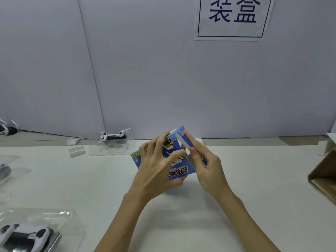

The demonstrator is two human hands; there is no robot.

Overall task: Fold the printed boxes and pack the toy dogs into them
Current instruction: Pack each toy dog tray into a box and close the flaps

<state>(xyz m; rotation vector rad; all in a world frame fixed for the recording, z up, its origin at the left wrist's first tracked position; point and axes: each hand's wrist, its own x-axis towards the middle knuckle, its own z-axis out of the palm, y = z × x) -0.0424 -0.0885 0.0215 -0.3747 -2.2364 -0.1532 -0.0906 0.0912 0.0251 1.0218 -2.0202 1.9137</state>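
In the head camera view, a blue printed box [174, 160] is held above the white table [200, 215], in the middle of the picture, tilted so one corner points up. The word "DOG" on its front face is upside down toward the camera.

The left hand [156, 171] grasps the box from the left side. Its fingers [160, 142] spread over the front face and the thumb lies across the printed picture, curled around the box. The right hand [203, 160] holds the right side of the box, with its fingers closed on a white flap [182, 140] at the upper right edge. This flap stands out from the box and is not closed flat.

At the far edge of the table, left of the box, a toy dog [113, 136] in white and black sits in a clear plastic tray [109, 150]. Just to the left of it lie two small white plastic pieces [77, 151]. At the bottom left corner another toy dog [25, 237] lies in a clear tray [69, 224]. At the left edge a third clear tray is seen only partly, and far left by the wall one more toy dog [7, 129] shows partly.

On the right edge a brown cardboard carton [323, 175] is open. On the grey wall [145, 70] hangs a white paper sign [232, 17] with dark blue characters.
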